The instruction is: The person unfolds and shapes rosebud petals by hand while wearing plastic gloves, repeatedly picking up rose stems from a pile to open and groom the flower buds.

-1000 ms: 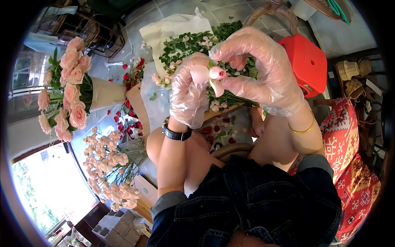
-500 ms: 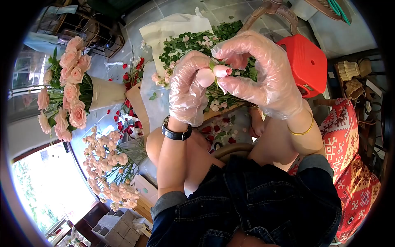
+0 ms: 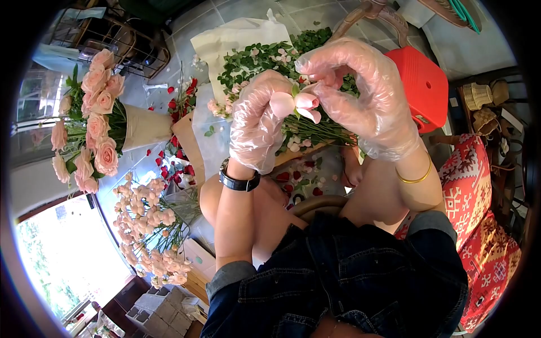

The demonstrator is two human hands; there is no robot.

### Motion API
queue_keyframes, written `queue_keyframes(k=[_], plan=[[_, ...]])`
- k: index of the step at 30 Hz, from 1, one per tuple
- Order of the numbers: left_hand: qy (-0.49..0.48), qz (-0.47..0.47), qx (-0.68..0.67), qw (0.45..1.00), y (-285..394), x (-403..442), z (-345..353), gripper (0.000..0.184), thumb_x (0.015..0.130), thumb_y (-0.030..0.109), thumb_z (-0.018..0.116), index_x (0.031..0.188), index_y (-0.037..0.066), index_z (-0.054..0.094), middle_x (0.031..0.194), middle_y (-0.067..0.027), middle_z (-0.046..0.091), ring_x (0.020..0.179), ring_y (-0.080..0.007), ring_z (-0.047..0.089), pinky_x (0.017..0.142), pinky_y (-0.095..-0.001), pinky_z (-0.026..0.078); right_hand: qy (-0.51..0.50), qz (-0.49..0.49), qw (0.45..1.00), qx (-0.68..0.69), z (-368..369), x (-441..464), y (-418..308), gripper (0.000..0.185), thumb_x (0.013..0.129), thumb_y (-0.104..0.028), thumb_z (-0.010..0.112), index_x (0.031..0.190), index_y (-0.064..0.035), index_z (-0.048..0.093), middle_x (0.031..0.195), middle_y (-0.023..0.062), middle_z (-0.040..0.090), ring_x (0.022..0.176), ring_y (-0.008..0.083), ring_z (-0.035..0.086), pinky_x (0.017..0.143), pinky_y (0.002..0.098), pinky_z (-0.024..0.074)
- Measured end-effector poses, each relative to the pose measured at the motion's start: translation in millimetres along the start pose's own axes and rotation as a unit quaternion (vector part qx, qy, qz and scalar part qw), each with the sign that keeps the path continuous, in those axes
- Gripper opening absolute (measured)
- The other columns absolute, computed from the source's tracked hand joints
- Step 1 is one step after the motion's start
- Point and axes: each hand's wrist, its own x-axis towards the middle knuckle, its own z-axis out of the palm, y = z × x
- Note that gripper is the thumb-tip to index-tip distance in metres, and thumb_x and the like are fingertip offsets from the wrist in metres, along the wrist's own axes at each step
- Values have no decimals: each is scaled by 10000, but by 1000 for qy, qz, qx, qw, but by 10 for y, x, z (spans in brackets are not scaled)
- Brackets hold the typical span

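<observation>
A pale pink rose [image 3: 306,101] with outer petals bent back sits between my two gloved hands, its bloom facing me. My left hand [image 3: 259,121], in a clear plastic glove, is closed round the rose below its head; the stem there is hidden by the fingers. My right hand [image 3: 375,101], gloved the same way, curves in from the right. Its thumb and fingertips pinch an upper petal edge, partly hidden. Beneath both hands lies a bunch of green-leaved stems with small pink blooms [image 3: 253,67] on pale wrapping paper [image 3: 236,36].
Pink roses [image 3: 98,127] stand in a white vase [image 3: 143,128] at left, above a cluster of small peach blooms [image 3: 143,214]. Red petals [image 3: 180,177] litter the tiled floor. A red plastic stool [image 3: 420,90] and a patterned red cushioned chair [image 3: 465,186] are at right.
My right thumb has moved up from the rose's lower petal to its upper edge. The lower petal now flares outward, and the bloom shows more openly.
</observation>
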Motion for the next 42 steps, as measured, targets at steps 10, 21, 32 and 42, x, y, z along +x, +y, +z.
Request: queue_keyframes(k=[10, 21, 32, 42], plan=[[-40, 36, 75, 996, 6, 40, -53, 279, 811, 310, 598, 787, 33, 591, 745, -70, 543, 703, -215, 523, 647, -317, 415, -108, 106, 981, 119, -61, 1, 32, 110, 808, -78, 604, 889, -3, 596, 740, 36, 583, 695, 90, 542, 636, 235, 435], [-75, -5, 22, 997, -35, -17, -100, 269, 781, 236, 661, 909, 25, 553, 892, -66, 505, 823, -171, 494, 711, -288, 420, -138, 216, 917, 306, -64, -11, 50, 114, 842, -86, 591, 899, 13, 594, 774, 19, 595, 742, 69, 537, 690, 227, 446], [-85, -50, -90, 991, 18, -12, -26, 211, 798, 229, 630, 832, 25, 589, 793, -57, 527, 745, -190, 496, 671, -299, 399, -99, 272, 890, 354, 7, -81, 13, 287, 890, -286, 522, 893, -17, 622, 782, -13, 572, 708, 69, 498, 602, 192, 393], [9, 69, 18, 997, -23, 54, -101, 68, 768, 0, 585, 832, 16, 570, 816, -85, 546, 765, -192, 505, 678, -299, 410, -21, 166, 945, 282, 2, 5, -18, 230, 852, -193, 579, 1000, -19, 566, 735, -29, 487, 699, 58, 483, 617, 198, 398]])
